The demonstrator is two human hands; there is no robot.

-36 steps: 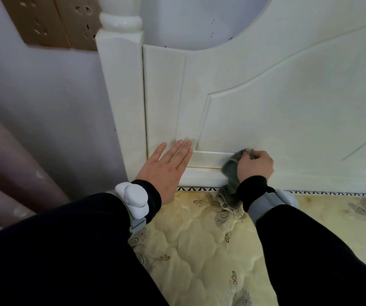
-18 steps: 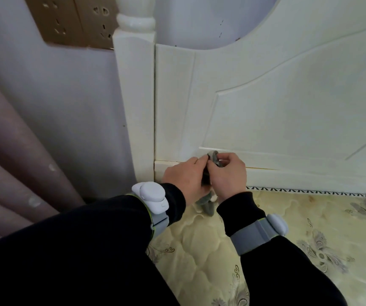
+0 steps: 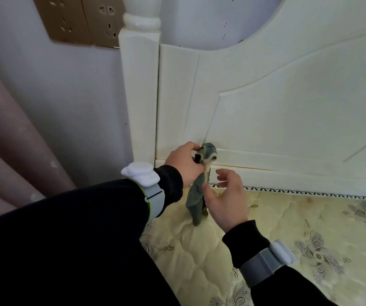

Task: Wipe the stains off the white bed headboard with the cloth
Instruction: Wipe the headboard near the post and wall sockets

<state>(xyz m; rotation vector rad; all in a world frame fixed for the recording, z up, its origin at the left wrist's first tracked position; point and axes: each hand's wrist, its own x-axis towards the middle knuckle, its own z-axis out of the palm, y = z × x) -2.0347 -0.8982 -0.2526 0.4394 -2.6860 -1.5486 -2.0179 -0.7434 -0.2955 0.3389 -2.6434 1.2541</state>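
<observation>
Pinching the grey cloth [image 3: 196, 196] by its top, your left hand [image 3: 183, 164] holds it at the lower ledge of the headboard [image 3: 266, 107]; your right hand [image 3: 226, 199], at four o'clock, hangs loosely spread beside the dangling tail.

White headboard [image 3: 288, 107], grey-green cloth [image 3: 196, 202], cream quilted mattress [image 3: 288, 217] with grey floral motifs, black sleeves [image 3: 67, 239]

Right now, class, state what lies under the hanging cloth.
The patterned mattress lies under the cloth, which the left hand grips. The cloth's tail covers the spot beneath, so contact is unclear.
</observation>
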